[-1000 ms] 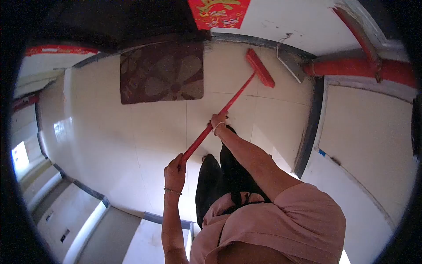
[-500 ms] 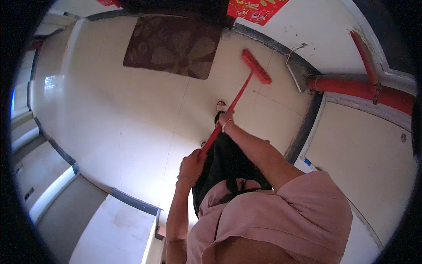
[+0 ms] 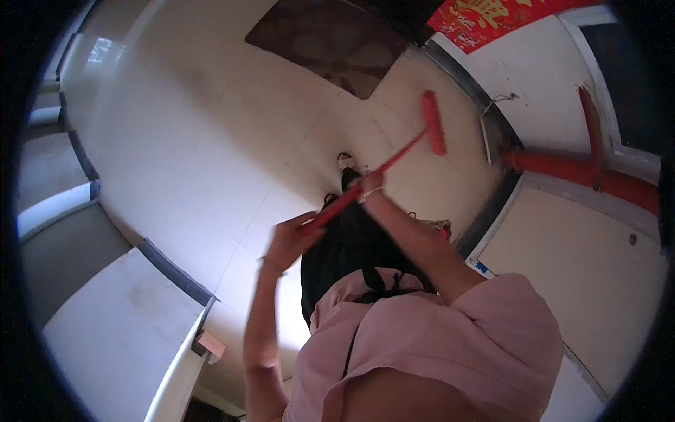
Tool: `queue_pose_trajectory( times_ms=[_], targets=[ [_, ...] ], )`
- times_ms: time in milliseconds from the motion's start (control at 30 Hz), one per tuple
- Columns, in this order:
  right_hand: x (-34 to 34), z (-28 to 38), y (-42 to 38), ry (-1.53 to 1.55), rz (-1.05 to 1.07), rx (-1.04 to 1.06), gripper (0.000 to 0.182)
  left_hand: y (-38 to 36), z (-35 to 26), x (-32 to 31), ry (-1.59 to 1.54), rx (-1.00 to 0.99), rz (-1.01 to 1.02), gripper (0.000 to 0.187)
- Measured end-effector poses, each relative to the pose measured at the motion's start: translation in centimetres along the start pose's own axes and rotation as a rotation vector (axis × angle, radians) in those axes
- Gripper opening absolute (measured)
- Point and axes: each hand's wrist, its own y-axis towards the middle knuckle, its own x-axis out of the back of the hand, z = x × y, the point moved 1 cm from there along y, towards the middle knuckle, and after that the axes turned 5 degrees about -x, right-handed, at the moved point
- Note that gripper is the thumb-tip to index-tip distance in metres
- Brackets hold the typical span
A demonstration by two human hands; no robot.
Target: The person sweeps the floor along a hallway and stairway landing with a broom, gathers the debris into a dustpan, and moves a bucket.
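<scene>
A red broom (image 3: 401, 151) slants across the floor in front of me, its long handle running from lower left to upper right. My left hand (image 3: 290, 243) is closed round the handle near its top end. Lower down, my right hand (image 3: 370, 184) grips the same handle, slightly blurred. The broom's red head (image 3: 434, 123) is over the pale tiled floor (image 3: 232, 141), to the right of the dark mat (image 3: 323, 46). My shod foot (image 3: 345, 162) shows just left of the handle.
A red pipe (image 3: 562, 172) runs along the wall at right, near a grey dustpan-like piece (image 3: 490, 133) leaning there. White steps (image 3: 126, 309) with dark edging rise at left. A red printed banner (image 3: 485, 21) hangs at the top right.
The broom head has swung round and shifted right, away from the mat, in this view. Both hands still hold the handle, now at a flatter slant. The camera view has also turned.
</scene>
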Motion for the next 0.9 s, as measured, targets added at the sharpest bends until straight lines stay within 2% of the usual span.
queue_pose_trajectory(
  times_ms=[33,67,100,167,233,267,333,367,400,433,467,533,633,667,700,767,833,867,900],
  targets=[
    [0.8,3.2,0.0,-0.081,-0.051,0.058,0.014,1.4,-0.5,-1.7,-0.078,-0.074,0.084,0.037],
    [2.1,6.3,0.9,-0.191,-0.119,0.081,0.009,3.0,-0.1,-4.4,-0.181,-0.254,0.026,0.039],
    [3.6,9.0,2.4,-0.301,-0.190,0.106,0.007,4.4,0.0,-6.1,-0.086,-0.218,0.083,0.039],
    [6.4,12.3,6.9,-0.399,-0.280,0.084,0.015,6.9,0.6,-9.2,-0.236,-0.213,0.065,0.037],
    [9.1,12.2,14.5,-0.479,-0.293,0.063,0.015,7.4,-1.7,-8.4,-0.059,-0.174,0.072,0.037],
    [9.5,11.5,16.3,-0.513,-0.301,0.046,0.016,7.3,-1.3,-7.7,-0.059,-0.183,0.026,0.037],
    [1.9,8.7,8.0,-0.550,-0.287,0.010,0.018,7.0,0.4,-5.2,-0.038,-0.209,-0.057,0.037],
    [1.5,6.2,11.6,-0.668,-0.202,-0.030,0.014,6.4,1.1,-3.1,-0.048,-0.225,-0.154,0.034],
    [1.1,3.5,15.1,-0.785,-0.116,-0.070,0.010,5.7,3.3,-0.8,-0.076,-0.051,-0.152,0.033],
    [-7.2,0.8,3.1,-0.588,-0.184,-0.077,0.013,4.3,3.4,2.2,-0.125,-0.056,-0.218,0.031],
    [-9.2,-3.0,3.4,-0.431,-0.203,-0.167,0.016,2.8,5.3,4.6,-0.120,-0.054,-0.278,0.029],
    [-13.2,-10.0,1.9,-0.317,-0.096,-0.257,0.014,-1.0,5.5,10.3,-0.271,0.125,-0.380,0.024],
    [-18.9,-17.6,-4.1,-0.236,0.094,-0.383,0.036,-5.8,5.9,18.3,-0.234,-0.018,-0.645,0.022],
    [-20.4,-18.3,-6.4,-0.231,0.120,-0.374,0.044,-6.7,4.6,19.6,-0.228,-0.033,-0.692,0.021],
    [-22.3,-18.2,-9.4,-0.282,0.046,-0.222,0.041,-7.0,3.7,20.8,-0.216,-0.047,-0.746,0.021],
    [-21.9,-19.8,-6.5,-0.223,0.122,-0.301,0.032,-6.1,3.5,21.9,-0.309,-0.139,-0.778,0.017],
    [-19.8,-18.0,-1.4,-0.249,0.192,-0.317,0.022,-2.3,3.0,21.8,-0.161,-0.118,-0.777,0.015],
    [-18.6,-15.5,0.4,-0.261,0.223,-0.322,0.018,0.2,6.0,20.7,-0.288,-0.199,-0.732,0.015],
    [-18.3,-12.9,0.9,-0.277,0.200,-0.257,0.016,3.1,4.9,19.2,-0.455,-0.146,-0.671,0.018]
  ],
)
